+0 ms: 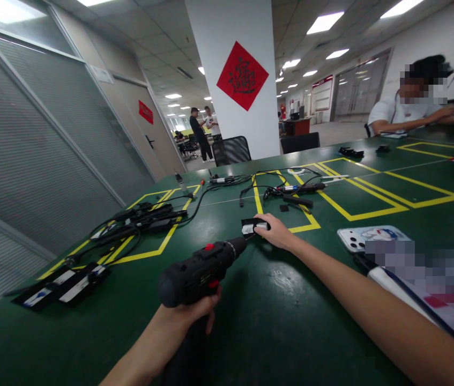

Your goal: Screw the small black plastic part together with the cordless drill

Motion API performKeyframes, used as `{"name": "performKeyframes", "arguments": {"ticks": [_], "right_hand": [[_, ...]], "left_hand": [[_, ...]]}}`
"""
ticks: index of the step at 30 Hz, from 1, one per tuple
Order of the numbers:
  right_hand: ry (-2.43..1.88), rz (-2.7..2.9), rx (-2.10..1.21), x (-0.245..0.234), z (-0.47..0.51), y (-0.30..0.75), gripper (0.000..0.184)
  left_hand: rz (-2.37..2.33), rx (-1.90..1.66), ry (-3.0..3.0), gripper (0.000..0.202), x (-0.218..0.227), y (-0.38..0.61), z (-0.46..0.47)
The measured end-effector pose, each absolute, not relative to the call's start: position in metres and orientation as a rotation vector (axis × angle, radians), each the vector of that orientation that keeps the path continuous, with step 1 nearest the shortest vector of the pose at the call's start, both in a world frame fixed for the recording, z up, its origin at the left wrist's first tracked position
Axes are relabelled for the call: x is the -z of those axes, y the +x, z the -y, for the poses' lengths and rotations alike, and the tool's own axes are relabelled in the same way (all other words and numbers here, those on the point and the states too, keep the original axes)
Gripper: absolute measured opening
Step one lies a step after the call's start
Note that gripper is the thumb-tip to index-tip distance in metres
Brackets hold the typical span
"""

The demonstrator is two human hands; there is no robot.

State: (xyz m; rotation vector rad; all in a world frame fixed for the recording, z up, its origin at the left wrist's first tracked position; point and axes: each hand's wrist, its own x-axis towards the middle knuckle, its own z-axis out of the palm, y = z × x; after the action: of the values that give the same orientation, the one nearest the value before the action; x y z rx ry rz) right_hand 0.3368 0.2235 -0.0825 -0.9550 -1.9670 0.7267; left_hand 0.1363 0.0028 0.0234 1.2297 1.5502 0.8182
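My left hand (pixel 194 316) is wrapped round the grip of a black cordless drill (pixel 200 271) with red buttons. The drill's chuck points forward and to the right. Its bit ends close beside a small black-and-white part (pixel 248 228); whether the two touch I cannot tell. Pinching that part from the right is my right hand (pixel 274 230), which partly covers it. Beyond my right hand lie a black strip (pixel 298 201) and a small black square piece (pixel 283 208) on the green table (pixel 227 316).
Tangled black cables and devices (pixel 146 220) lie at left, with flat black-and-white pieces (pixel 77 284) nearer me. A screwdriver-like tool (pixel 291 188) rests among cables behind. At right are a phone-like case (pixel 371 236) and a seated person (pixel 403 107). Yellow tape (pixel 375 213) marks rectangles.
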Motion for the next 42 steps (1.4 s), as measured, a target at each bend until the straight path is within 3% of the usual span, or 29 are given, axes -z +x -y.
{"name": "performKeyframes", "arguments": {"ticks": [42], "right_hand": [[-0.959, 1.968, -0.722, 0.0820, -0.2237, 0.3369, 0.035]], "left_hand": [[-1.596, -0.815, 1.200, 0.035, -0.0179, 0.1371, -0.0064]]}}
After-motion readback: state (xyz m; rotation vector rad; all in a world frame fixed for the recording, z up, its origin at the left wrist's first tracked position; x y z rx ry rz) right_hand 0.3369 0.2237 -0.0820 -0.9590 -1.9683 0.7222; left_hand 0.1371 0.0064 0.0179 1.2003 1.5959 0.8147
